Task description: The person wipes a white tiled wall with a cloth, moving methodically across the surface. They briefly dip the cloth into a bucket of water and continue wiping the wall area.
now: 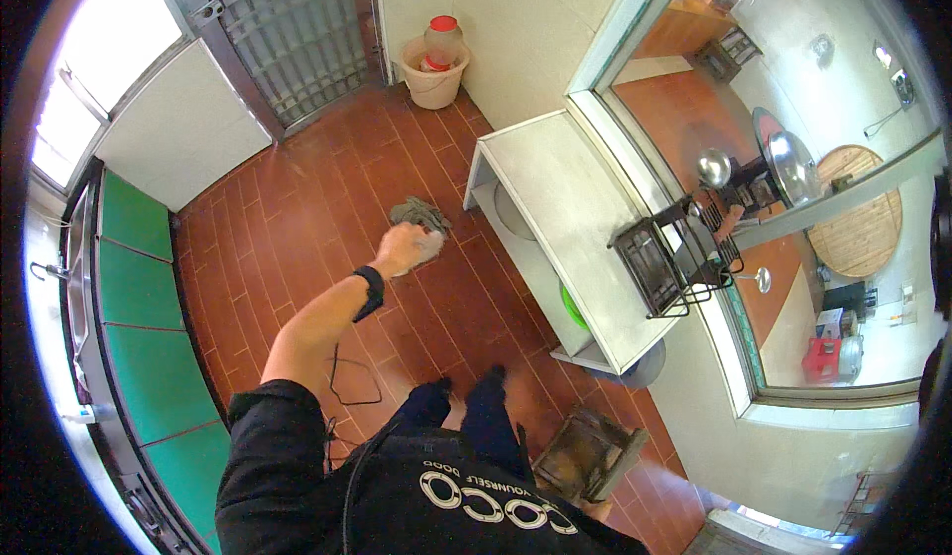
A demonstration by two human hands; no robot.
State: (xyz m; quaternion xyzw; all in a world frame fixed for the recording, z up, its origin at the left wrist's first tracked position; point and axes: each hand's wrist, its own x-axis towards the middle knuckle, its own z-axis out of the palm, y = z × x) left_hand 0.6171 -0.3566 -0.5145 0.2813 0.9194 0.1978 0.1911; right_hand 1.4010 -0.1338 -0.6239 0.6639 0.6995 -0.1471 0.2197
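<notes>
My left hand, with a black band on its wrist, reaches out over the red tiled floor. Its fingers are closed on a crumpled grey-green cloth, which hangs out beyond them; the hand is slightly blurred. Low in the head view, a small worn wooden stool is tilted beside my legs. At its lower edge my right hand shows only in part and grips it; the rest is hidden by my black top and the stool.
A white shelf unit stands on the right, with a black wire rack on top. Green cabinets line the left wall. A bucket with plastic jars sits in the far corner near a metal door. A dark cord lies near my feet.
</notes>
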